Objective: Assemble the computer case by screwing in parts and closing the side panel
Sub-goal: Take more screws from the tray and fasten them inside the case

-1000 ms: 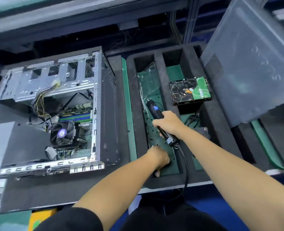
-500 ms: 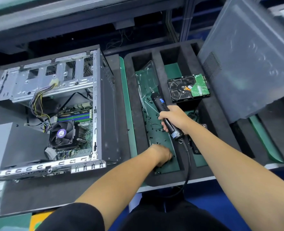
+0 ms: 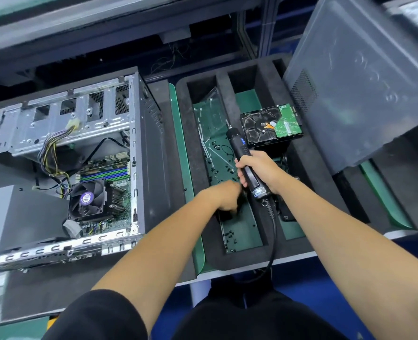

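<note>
An open computer case (image 3: 139, 148) lies on its side at the left, showing the motherboard, a CPU fan (image 3: 87, 201) and loose cables. My right hand (image 3: 257, 168) grips a black electric screwdriver (image 3: 242, 158), its bit pointing away over the foam tray (image 3: 181, 133). My left hand (image 3: 224, 196) reaches down into the tray's long green-floored slot, fingers curled over the small black screws (image 3: 228, 235); whether it holds one is hidden. A hard drive (image 3: 270, 125) sits on the tray to the right. The grey side panel (image 3: 365, 77) leans at the far right.
A clear plastic bag (image 3: 210, 114) and thin wires lie at the far end of the screw slot. The screwdriver's black cable (image 3: 273, 231) hangs down over the tray's front edge. A rack frame and dark shelf run behind the bench.
Both hands have moved farther away from me along the screw slot. The screwdriver has been lifted and pushed forward, near the hard drive. The left hand stays down among the screws.
</note>
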